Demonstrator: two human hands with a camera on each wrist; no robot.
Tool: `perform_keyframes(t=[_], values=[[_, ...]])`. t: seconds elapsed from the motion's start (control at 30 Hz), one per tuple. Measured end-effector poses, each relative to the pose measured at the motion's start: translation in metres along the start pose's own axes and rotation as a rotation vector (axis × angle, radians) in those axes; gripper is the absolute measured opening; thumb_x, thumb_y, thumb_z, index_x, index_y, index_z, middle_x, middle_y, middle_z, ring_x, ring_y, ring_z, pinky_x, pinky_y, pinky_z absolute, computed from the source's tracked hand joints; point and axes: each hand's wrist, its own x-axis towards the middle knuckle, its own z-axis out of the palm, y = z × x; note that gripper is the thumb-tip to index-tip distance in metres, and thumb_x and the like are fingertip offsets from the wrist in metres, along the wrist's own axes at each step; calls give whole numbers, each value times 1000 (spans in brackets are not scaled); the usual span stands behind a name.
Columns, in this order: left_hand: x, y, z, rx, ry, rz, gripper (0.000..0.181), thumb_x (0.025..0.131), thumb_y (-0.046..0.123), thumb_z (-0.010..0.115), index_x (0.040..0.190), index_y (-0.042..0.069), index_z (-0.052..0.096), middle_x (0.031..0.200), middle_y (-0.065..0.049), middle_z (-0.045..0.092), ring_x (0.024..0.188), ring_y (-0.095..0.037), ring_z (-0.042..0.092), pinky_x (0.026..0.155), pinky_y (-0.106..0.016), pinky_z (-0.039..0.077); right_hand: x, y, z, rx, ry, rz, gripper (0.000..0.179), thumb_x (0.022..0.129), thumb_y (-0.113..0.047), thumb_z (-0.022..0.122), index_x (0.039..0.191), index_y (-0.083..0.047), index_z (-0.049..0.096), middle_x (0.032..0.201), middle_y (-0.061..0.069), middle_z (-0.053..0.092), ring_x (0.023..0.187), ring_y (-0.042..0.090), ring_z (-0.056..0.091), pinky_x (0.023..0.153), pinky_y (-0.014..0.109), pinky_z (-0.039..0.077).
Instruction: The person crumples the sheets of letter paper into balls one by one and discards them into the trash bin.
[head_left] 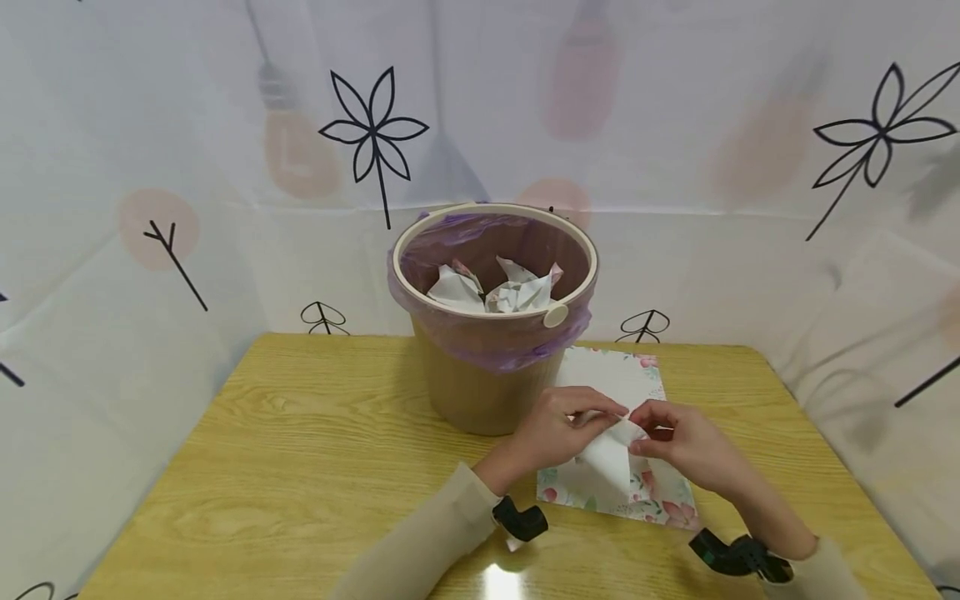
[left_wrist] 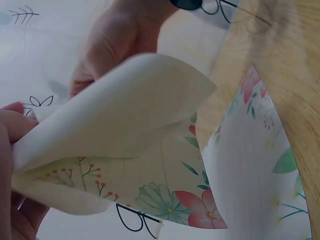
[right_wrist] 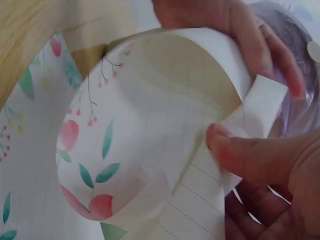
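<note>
Both hands hold one sheet of flowered letter paper (left_wrist: 115, 115), bent into a loose curl with its edges bunched at the fingers. My left hand (head_left: 558, 425) pinches it from the left, and my right hand (head_left: 693, 446) pinches it from the right, fingertips close together. Dotted writing lines and a folded strip show near the right thumb (right_wrist: 240, 155) in the right wrist view. Beneath the hands, flat on the table, lies another flowered sheet (head_left: 600, 500). In the left wrist view its corner (left_wrist: 260, 165) reaches past the held paper.
A tan waste bin (head_left: 472, 392) with a purple liner (head_left: 502, 354) stands behind the hands. Crumpled papers (head_left: 517, 292) lie inside it. A small pink-white scrap (head_left: 513, 544) rests on the wooden table (head_left: 300, 467) near the left wrist. Patterned cloth (head_left: 675, 150) hangs behind.
</note>
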Motion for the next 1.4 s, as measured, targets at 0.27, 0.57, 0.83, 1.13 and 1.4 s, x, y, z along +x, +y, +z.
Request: perform_keyframes(t=[0.27, 0.57, 0.83, 1.13, 1.4], values=[[-3, -2, -3, 34, 100, -55, 27, 89, 14, 77, 114, 8, 71, 116, -1, 69, 112, -6, 60, 94, -20, 46, -1, 9, 6, -98, 310, -149, 15, 82, 7, 76, 83, -7, 72, 80, 3, 70, 69, 14, 69, 60, 26, 56], [-4, 1, 0, 9, 142, -92, 26, 81, 17, 83, 104, 8, 76, 100, 0, 74, 94, -1, 63, 83, -17, 51, 3, 12, 10, -178, 496, -337, 39, 75, 23, 72, 72, -16, 72, 84, 3, 75, 81, -1, 66, 63, 13, 51], [-6, 10, 5, -163, 89, -296, 19, 83, 16, 81, 98, 4, 79, 84, -1, 75, 71, 4, 58, 63, -17, 51, 9, 18, 17, -178, 570, -483, 48, 71, 29, 67, 66, -18, 71, 80, 8, 74, 83, -6, 65, 54, 12, 44], [-3, 7, 3, -172, 169, -256, 19, 77, 11, 85, 92, 9, 73, 88, 3, 67, 77, -3, 55, 65, -21, 49, 12, 16, 22, -158, 540, -579, 48, 69, 32, 64, 67, -15, 72, 80, 7, 73, 83, 1, 67, 63, 11, 47], [-2, 5, 4, 45, 335, -71, 18, 74, 16, 88, 78, 13, 71, 80, 3, 54, 73, -9, 53, 63, -16, 46, 10, 18, 22, -157, 538, -552, 45, 67, 34, 66, 69, -11, 72, 81, 8, 73, 86, -2, 66, 69, 11, 50]])
